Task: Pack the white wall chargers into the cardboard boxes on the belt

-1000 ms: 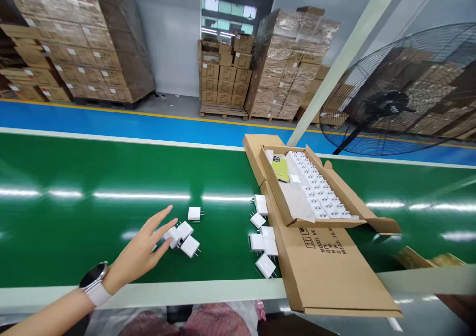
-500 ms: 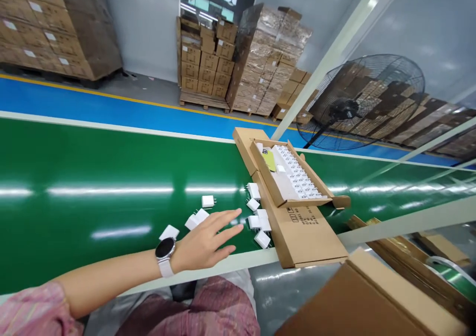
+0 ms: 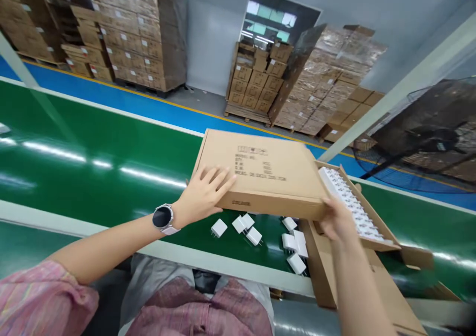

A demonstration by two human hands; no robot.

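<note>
A closed flat cardboard box [image 3: 260, 170] with printed text is between my two hands, over the green conveyor belt. My left hand [image 3: 204, 190], with a watch at the wrist, holds its left front corner, fingers spread across the top. At the right front corner, my right hand [image 3: 336, 219] grips the box, slightly blurred. Below the box lie several loose white plug chargers [image 3: 254, 236] with metal pins. An open carton [image 3: 344, 170] to the right holds rows of white chargers [image 3: 345, 197], its left part hidden behind the held box.
Another flat cardboard box [image 3: 323, 266] lies under the open carton at the belt's near edge. The green conveyor belt [image 3: 92, 142] runs left to right. A black fan [image 3: 427, 142] and a white post [image 3: 372, 118] stand at right. Stacked cartons [image 3: 137, 33] are beyond the blue floor strip.
The closed cardboard box has come into view, held by both hands. My right hand has appeared. My left hand has moved from above the chargers onto the box, and the view has swung left.
</note>
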